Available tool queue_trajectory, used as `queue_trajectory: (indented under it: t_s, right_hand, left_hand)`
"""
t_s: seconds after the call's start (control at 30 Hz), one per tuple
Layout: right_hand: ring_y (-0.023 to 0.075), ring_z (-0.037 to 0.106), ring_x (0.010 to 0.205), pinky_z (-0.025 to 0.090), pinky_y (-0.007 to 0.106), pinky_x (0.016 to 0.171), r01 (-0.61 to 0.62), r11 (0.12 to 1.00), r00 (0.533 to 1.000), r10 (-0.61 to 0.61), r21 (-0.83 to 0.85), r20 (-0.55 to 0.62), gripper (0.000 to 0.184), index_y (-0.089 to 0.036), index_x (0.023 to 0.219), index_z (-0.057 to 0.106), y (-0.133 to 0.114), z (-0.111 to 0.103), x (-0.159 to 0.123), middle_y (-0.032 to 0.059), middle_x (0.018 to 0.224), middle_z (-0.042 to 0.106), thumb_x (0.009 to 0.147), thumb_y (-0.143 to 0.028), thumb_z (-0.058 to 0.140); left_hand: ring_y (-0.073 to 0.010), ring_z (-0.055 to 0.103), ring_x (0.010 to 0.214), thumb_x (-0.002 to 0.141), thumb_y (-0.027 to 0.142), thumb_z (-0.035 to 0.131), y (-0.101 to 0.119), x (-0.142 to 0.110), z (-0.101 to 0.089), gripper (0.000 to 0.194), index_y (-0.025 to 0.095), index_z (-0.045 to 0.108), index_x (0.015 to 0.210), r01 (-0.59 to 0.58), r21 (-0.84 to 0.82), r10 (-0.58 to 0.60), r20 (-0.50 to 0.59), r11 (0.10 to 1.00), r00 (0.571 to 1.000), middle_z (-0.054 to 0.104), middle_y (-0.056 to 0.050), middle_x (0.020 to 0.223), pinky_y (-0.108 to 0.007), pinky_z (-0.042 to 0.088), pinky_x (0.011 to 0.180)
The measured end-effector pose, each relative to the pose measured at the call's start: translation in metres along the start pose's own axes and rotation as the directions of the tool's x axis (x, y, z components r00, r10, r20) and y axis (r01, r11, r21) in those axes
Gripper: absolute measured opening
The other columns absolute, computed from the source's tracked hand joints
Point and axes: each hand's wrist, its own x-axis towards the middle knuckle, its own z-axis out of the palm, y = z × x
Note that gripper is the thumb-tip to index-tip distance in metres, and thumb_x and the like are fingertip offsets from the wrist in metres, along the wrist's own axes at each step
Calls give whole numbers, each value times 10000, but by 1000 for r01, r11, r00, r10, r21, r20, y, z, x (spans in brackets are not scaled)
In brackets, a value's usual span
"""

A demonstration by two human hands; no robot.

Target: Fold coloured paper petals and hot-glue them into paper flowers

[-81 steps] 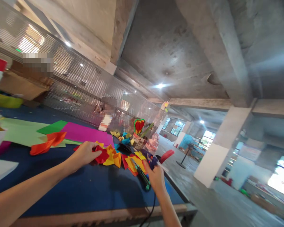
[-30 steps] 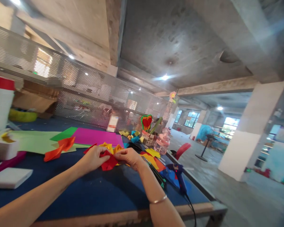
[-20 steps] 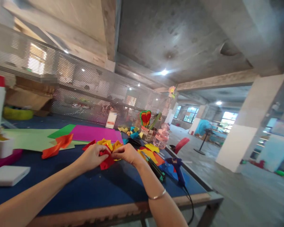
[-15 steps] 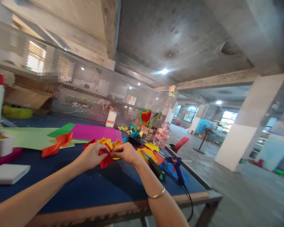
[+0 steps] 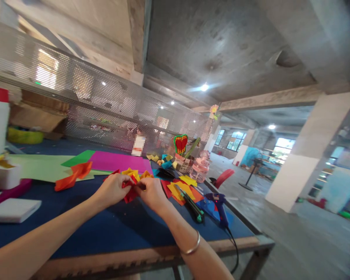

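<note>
Silver-coloured bracelet (image 5: pixel 194 245) encircles the right wrist, on the near side of the fingers. Blue table surface (image 5: pixel 125 229) extends beneath both hands. Left hand (image 5: pixel 112 190): thumb and index finger closed, gripping red paper (image 5: pixel 130 195). Right hand (image 5: pixel 154 195): fingertips pinched on the right edge of the same piece, contact partly hidden. The red paper is thus located between the two sets of fingertips. White flat object (image 5: pixel 14 210): well left of the fingers. Black-and-green tool (image 5: pixel 194 208): right of the right fingers, tip over yellow paper (image 5: pixel 179 190). Blue glue gun (image 5: pixel 219 206): farther right, cord running over the table edge. Orange folded paper (image 5: pixel 73 177): left of the left fingers, apart. Yellow folded pieces (image 5: pixel 130 173): just beyond the fingertips. Purple sheet (image 5: pixel 116 160): flat, behind these. Pink bottle (image 5: pixel 200 169): beyond the fingers, to the right. Perforated panel (image 5: pixel 113 120): upright, beyond the purple sheet.
</note>
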Motion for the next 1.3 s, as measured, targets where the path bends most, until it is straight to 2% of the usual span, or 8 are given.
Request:
queue_trajectory:
  t_s: [0.13,0.33,0.47,0.6,0.77,1.1,1.2,1.3]
  right_hand:
    - [157,586,727,394,225,667,76,976,996,-83,-202,-27,64,-155,743,643,-5,4,-1,46,739,660,798,-170,615]
    - [180,565,798,414,254,724,109,952,991,-128,-285,-47,62,-165,784,591,-6,5,-4,50,780,623,837,-148,562]
    - [188,572,836,426,268,753,84,975,992,-101,-207,-70,22,-159,829,603,-7,6,-4,60,824,636,836,-167,584]
    - [170,605,802,435,246,732,7,999,993,-11,-34,-114,64,-169,824,637,-6,7,-3,37,802,663,805,-123,596]
    - [133,636,695,442,198,645,-85,978,988,107,189,-108,127,-181,822,670,-2,8,-2,10,749,686,777,-119,569]
    - [140,623,655,422,195,598,-68,996,988,76,62,-131,97,-169,743,659,-10,7,-3,22,700,678,742,-127,571]
    - [142,637,727,437,204,662,-67,993,987,79,95,-137,104,-181,810,666,-11,4,-2,26,781,695,805,-176,562]
    - [145,643,737,453,221,668,-168,969,976,189,180,-109,237,-177,901,646,-7,6,0,41,802,690,922,-298,443]
  left_hand:
    - [-184,625,615,684,213,457,3,1,-2,231,177,678,738,21,-3,-21,5,1000,1000,691,-13,643,-245,387,574]
    - [-210,645,677,742,352,485,6,2,-4,253,179,669,739,40,4,-39,-9,999,999,708,-40,689,-259,408,619]
    - [-210,639,675,772,331,438,3,3,-1,271,174,657,739,55,37,-52,-63,998,997,703,-56,696,-264,394,619]
    - [-209,624,665,784,339,432,5,2,0,281,171,654,749,30,79,-20,-123,996,992,694,-63,698,-269,373,614]
    - [-191,617,638,763,343,465,6,2,-1,255,174,656,764,7,22,-5,-107,1000,994,687,-38,669,-251,376,605]
    - [-188,617,635,712,291,460,2,2,4,205,181,632,729,-7,21,9,-95,1000,995,682,-32,668,-260,392,614]
    - [-205,622,665,705,344,466,0,5,4,235,175,628,726,30,-19,-32,-155,999,987,686,-47,692,-280,406,631]
    - [-206,626,699,712,397,461,-3,8,3,273,174,612,761,66,-130,-92,-203,989,975,688,-47,731,-290,430,657]
